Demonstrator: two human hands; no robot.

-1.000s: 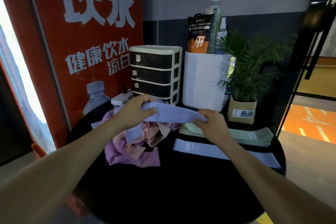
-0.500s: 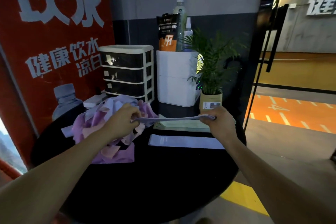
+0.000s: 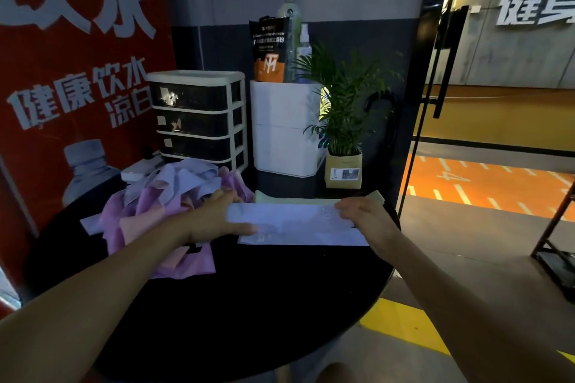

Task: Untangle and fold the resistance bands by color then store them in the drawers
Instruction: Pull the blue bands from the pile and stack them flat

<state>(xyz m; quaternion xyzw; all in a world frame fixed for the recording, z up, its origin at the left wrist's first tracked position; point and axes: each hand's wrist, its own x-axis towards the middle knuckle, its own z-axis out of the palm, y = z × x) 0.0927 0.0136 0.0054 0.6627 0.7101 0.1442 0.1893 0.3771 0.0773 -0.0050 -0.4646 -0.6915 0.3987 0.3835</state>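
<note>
A pale lavender band (image 3: 286,217) is stretched flat between my hands, just above another lavender band (image 3: 305,238) lying on the round black table (image 3: 249,305). My left hand (image 3: 214,218) holds its left end, thumb underneath. My right hand (image 3: 361,214) pinches its right end. A tangled heap of pink, lilac and lavender bands (image 3: 161,205) sits to the left. Folded pale green bands (image 3: 295,197) lie behind the lavender ones. The drawer unit (image 3: 196,118), white frame with dark drawers, stands at the back, all drawers closed.
A white box (image 3: 283,130) holding a bottle, a spray bottle and a dark pouch stands right of the drawers. A potted plant (image 3: 342,121) is beside it. A red poster wall is on the left. A glass door and the table's right edge are close on the right.
The lavender band was pulled out of the heap, stretched taut in the air, and now lies flat, lowered over the band on the table. The view shifted right.
</note>
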